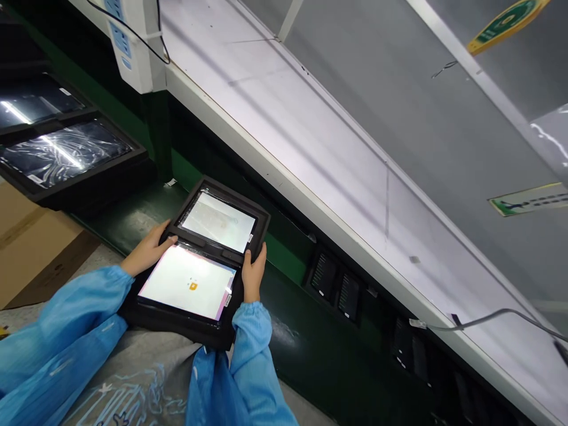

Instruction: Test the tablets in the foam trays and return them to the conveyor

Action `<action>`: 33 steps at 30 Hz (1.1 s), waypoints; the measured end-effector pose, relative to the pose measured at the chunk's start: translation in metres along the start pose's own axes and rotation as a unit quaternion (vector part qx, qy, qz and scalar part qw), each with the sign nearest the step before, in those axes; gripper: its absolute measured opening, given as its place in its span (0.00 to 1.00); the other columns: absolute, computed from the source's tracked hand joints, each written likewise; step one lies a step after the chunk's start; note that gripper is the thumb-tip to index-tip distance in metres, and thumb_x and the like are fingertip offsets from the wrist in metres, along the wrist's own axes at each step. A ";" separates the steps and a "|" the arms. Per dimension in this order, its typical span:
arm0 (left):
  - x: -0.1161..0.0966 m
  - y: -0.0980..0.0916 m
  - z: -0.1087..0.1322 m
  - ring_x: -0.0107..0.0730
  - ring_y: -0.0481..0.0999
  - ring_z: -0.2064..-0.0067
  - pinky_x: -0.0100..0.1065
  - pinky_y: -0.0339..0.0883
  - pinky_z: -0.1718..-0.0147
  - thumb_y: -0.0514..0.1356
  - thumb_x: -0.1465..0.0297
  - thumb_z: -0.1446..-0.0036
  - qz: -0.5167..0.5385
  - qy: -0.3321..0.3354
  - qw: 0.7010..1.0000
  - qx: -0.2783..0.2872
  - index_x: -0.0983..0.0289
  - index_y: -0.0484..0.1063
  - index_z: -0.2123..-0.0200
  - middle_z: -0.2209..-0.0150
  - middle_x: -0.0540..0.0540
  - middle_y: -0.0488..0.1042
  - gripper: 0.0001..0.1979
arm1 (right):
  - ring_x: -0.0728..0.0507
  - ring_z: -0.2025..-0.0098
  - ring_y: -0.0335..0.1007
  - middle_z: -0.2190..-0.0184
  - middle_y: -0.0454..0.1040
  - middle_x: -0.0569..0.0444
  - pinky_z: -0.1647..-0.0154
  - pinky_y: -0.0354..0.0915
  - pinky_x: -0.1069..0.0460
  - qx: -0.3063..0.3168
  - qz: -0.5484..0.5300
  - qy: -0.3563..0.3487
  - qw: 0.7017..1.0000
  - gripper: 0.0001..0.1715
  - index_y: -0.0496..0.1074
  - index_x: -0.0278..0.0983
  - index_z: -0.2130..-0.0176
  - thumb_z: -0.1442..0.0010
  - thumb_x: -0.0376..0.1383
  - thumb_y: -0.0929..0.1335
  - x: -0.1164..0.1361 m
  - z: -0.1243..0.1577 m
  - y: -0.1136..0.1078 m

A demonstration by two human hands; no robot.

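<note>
Two hands, one black tray (260, 220), two screens.
Left hand (146, 251) and right hand (252, 273) each grip a side of the tray on the lap; more trays (84, 189) stacked left.
</note>
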State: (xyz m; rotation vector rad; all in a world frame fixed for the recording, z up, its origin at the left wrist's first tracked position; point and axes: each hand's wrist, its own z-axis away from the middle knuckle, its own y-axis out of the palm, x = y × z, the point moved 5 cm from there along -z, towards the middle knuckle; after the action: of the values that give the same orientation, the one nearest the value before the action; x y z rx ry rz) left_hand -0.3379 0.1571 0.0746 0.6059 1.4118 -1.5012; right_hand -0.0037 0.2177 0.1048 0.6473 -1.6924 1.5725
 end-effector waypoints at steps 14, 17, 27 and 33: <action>-0.066 0.025 -0.112 0.55 0.63 0.35 0.50 0.55 0.34 0.49 0.58 0.38 -0.074 0.097 0.987 -0.108 0.68 0.61 0.34 0.38 0.67 0.66 0.33 | 0.31 0.28 0.51 0.28 0.49 0.34 0.33 0.58 0.38 0.055 0.084 -0.001 0.995 0.54 0.42 0.29 0.27 0.39 0.48 0.67 0.001 -0.059 0.013; -0.065 0.022 -0.108 0.52 0.64 0.37 0.48 0.55 0.35 0.49 0.58 0.37 -0.085 0.120 0.981 -0.129 0.67 0.64 0.37 0.39 0.65 0.67 0.30 | 0.34 0.26 0.47 0.26 0.47 0.37 0.30 0.54 0.39 0.067 0.071 -0.022 0.995 0.55 0.40 0.32 0.26 0.40 0.46 0.69 -0.001 -0.059 0.011; -0.066 0.022 -0.105 0.50 0.62 0.34 0.50 0.54 0.32 0.51 0.62 0.38 -0.066 0.134 0.979 -0.140 0.63 0.75 0.46 0.38 0.63 0.67 0.22 | 0.35 0.23 0.34 0.25 0.37 0.39 0.29 0.51 0.37 0.087 0.084 -0.044 0.992 0.53 0.39 0.34 0.26 0.37 0.48 0.67 0.001 -0.061 0.011; -0.072 0.023 -0.100 0.46 0.55 0.28 0.54 0.49 0.30 0.52 0.70 0.42 -0.071 0.171 0.977 -0.107 0.56 0.82 0.59 0.35 0.51 0.67 0.18 | 0.37 0.23 0.30 0.24 0.35 0.41 0.27 0.46 0.39 0.108 0.061 -0.068 0.990 0.59 0.37 0.33 0.26 0.42 0.45 0.71 0.001 -0.061 0.009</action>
State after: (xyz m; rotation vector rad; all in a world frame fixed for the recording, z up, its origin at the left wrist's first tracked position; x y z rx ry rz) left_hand -0.3122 0.2765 0.1040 0.6603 1.8888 -1.3733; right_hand -0.0011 0.2788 0.0999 0.7891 -1.7015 1.8532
